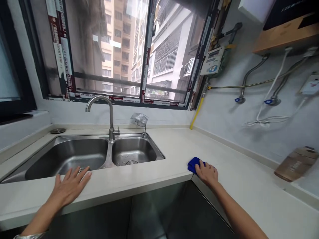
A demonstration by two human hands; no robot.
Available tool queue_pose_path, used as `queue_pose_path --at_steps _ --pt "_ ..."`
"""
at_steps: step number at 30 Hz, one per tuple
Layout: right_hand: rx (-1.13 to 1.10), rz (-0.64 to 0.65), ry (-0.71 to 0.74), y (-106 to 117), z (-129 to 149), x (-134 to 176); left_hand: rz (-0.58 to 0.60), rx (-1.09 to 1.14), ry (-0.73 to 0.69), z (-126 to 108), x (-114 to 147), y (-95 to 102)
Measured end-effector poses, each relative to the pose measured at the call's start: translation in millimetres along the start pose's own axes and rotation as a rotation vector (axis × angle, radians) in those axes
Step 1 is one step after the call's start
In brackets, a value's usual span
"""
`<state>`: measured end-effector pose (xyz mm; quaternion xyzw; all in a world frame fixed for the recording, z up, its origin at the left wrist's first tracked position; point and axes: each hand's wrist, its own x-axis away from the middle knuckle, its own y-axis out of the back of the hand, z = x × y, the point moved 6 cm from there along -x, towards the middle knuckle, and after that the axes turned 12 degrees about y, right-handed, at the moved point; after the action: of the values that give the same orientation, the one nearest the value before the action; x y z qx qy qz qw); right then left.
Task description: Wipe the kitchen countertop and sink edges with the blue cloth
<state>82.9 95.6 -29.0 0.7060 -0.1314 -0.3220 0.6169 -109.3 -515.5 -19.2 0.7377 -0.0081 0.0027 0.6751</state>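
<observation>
My left hand (68, 187) is over the counter's front edge before the large sink basin, fingers spread, holding nothing. Whether its palm touches the counter I cannot tell. At the inner corner of the pale countertop (154, 173), my right hand (207, 172) is closed over a folded blue cloth (194, 164) and presses it on the surface. Part of the cloth is hidden under the fingers. Between and behind the hands lies a double-basin steel sink (109, 153).
A curved faucet (111, 116) rises behind the sink. Beside it stands a plastic-wrapped fitting (141, 119). A round metal lid (57, 131) lies at the left. A brown bottle (296, 164) leans by the right wall, below hoses and valves (272, 100). A yellow pipe (196, 113) meets the back corner.
</observation>
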Motion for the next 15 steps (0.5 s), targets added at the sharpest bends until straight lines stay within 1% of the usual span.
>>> queue_pose_path --at_steps 4,6,9,11,13,15 --pt "-0.025 -0.011 0.113 3.7 79.6 0.3 -0.016 0.007 0.012 -3.3 2.6 -0.5" --pt "-0.035 -0.006 0.199 4.6 120.9 8.6 -0.031 0.027 0.007 -4.8 2.9 -0.6" --pt "-0.084 0.001 0.380 9.4 187.8 29.1 -0.044 0.042 0.003 -3.7 2.0 -3.8" --pt "-0.175 -0.015 0.505 18.4 233.4 46.1 -0.068 0.047 -0.009 -2.6 1.4 -5.8" --pt "-0.264 -0.018 0.582 30.4 276.0 62.8 -0.095 0.055 -0.025 -2.4 1.6 -6.6" --pt "-0.346 0.006 0.657 43.6 317.7 79.4 -0.109 0.058 -0.043 -3.2 2.7 -6.1"
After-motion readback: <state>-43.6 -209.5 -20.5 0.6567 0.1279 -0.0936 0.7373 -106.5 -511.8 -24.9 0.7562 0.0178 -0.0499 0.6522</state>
